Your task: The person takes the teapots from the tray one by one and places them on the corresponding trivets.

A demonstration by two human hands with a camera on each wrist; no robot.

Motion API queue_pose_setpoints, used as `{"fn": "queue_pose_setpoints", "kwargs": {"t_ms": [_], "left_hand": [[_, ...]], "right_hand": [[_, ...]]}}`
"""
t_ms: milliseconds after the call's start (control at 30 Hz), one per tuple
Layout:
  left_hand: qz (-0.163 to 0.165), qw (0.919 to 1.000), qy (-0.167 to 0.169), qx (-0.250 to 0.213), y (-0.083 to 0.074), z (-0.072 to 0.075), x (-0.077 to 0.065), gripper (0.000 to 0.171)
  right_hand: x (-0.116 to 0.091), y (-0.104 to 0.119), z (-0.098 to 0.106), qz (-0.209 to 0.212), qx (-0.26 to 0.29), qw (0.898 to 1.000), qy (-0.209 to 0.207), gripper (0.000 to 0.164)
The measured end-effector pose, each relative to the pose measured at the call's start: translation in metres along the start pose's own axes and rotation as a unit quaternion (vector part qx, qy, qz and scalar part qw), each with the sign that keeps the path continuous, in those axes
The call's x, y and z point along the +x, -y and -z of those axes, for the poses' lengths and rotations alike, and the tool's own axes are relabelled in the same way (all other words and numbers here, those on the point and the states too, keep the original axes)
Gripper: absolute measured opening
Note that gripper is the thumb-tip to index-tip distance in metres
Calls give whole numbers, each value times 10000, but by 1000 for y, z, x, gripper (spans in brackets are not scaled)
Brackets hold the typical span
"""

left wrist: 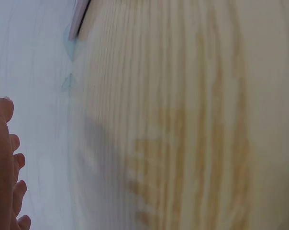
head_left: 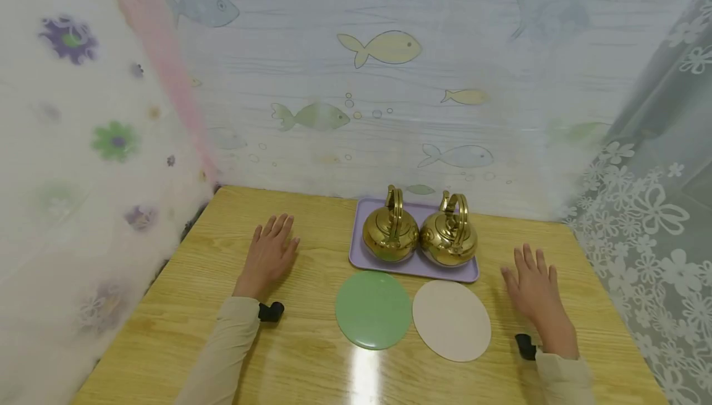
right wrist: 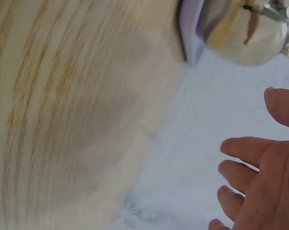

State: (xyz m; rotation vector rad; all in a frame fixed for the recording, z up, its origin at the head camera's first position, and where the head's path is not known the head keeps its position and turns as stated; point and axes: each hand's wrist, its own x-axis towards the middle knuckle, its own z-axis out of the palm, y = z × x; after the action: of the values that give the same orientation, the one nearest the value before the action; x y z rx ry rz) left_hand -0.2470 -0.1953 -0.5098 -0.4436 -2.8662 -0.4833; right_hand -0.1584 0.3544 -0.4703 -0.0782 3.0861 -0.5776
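left hand (head_left: 268,256): grip released, fingers loose;
right hand (head_left: 535,290): same deal, near purple tray (head_left: 358,253);
gold kettles (head_left: 390,238): both on it

Polished metal kettles (head_left: 384,241), glossy wood-grain table (head_left: 311,355), tray (head_left: 418,268) perhaps plastic

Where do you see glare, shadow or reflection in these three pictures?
Head view: bright glare on the table just below the green disc; left wrist view: a soft grey shadow across the table; right wrist view: reflections on a shiny kettle.
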Motion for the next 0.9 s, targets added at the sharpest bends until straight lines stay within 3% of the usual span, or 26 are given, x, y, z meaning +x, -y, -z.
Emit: {"fn": "queue_pose_setpoints", "kwargs": {"t_ms": [267, 600, 767, 900], "left_hand": [[-193, 9998, -44, -95, -2, -2, 0, 61], [-510, 9982, 62, -301, -5, -5, 3, 61], [-711, 9966, 222, -366, -7, -8, 6, 60], [-831, 9949, 399, -404, -12, -10, 8, 59]], "right_hand": [[-19, 20, 6, 315, -190, 9992, -143, 69], [-38, 48, -13, 938, 47, 9945, -474, 57], [-38, 63, -25, 1320, 571, 9872, -695, 51], [-37, 75, -36, 1812, 1125, 9733, -846, 49]]}}
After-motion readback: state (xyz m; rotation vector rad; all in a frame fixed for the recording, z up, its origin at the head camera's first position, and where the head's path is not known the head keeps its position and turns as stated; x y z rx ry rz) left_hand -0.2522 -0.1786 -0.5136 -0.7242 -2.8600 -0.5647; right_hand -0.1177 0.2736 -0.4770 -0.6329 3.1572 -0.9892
